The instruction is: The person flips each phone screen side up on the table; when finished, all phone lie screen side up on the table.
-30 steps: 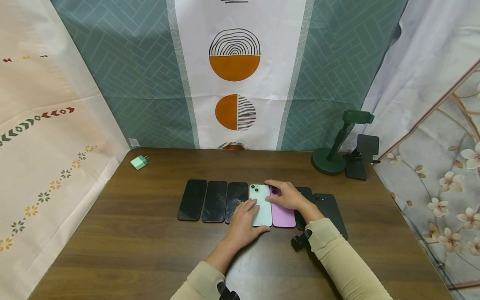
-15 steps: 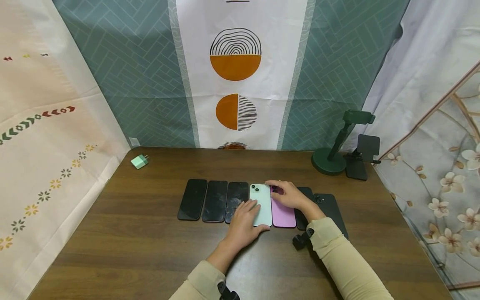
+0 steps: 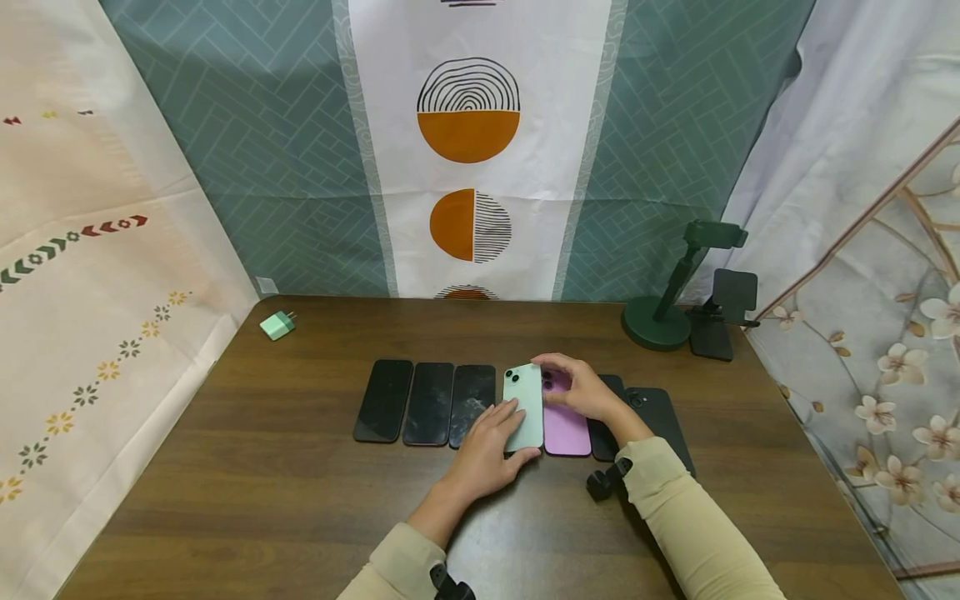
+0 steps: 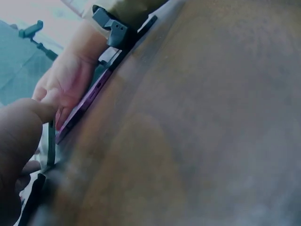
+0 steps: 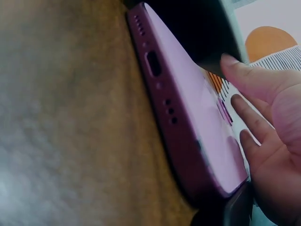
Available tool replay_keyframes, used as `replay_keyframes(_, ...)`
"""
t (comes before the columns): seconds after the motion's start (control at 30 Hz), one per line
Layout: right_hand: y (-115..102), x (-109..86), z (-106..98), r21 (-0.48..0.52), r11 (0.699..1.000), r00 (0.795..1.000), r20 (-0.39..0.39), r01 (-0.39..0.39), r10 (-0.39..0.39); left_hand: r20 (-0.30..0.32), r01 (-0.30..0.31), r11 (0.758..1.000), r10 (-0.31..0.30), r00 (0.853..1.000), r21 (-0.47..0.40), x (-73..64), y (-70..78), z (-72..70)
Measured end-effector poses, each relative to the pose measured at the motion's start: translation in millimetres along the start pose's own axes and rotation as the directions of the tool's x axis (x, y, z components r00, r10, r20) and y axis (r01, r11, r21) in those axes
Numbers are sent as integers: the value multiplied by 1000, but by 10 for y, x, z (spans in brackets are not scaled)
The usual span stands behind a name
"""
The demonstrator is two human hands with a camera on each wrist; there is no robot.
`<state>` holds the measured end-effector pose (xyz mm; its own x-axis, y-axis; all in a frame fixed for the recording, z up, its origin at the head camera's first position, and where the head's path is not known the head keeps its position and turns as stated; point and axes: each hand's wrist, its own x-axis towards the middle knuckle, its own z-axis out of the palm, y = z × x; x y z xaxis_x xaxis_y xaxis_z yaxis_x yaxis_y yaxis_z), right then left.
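- Your left hand (image 3: 483, 454) holds the mint phone (image 3: 530, 390), fingers on its back, thumb by its near end.
- Your right hand (image 3: 588, 392) pinches its far right corner.
- The mint phone tips up, right side high, beside the pink phone (image 3: 567, 432), mid-worktop (image 3: 300, 508).
- A green charger (image 3: 277, 326) sits near the far left corner.

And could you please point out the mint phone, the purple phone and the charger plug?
Mint phone (image 3: 532, 422): head view, back panel.
Purple phone (image 3: 566, 431): head view, lower back.
Charger plug (image 3: 277, 326): head view, green body.
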<state>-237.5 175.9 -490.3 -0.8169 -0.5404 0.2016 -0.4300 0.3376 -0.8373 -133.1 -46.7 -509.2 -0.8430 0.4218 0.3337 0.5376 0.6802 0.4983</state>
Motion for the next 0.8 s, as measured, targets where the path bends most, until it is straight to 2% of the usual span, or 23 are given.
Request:
replay_keyframes(0.17,-304,-42,-25,11,1000,1000,-16,-14,14,33,6,999,-5,999,-43,16,20,-25)
replay_keyframes(0.33,-315,-29,-25,-8,1000,1000,-21,3,-3,33,-4,996,7,999,-86,27,26,-39)
replay_keyframes(0.53,-281,25,-13,29,1000,1000,7,6,-6,12,-13,989,15,1000,-149,11,5,-37)
replay_keyframes(0.8,70,109,56,45,999,998,58,-30,28,-12,-16,977,14,1000,-211,-8,-20,-29)
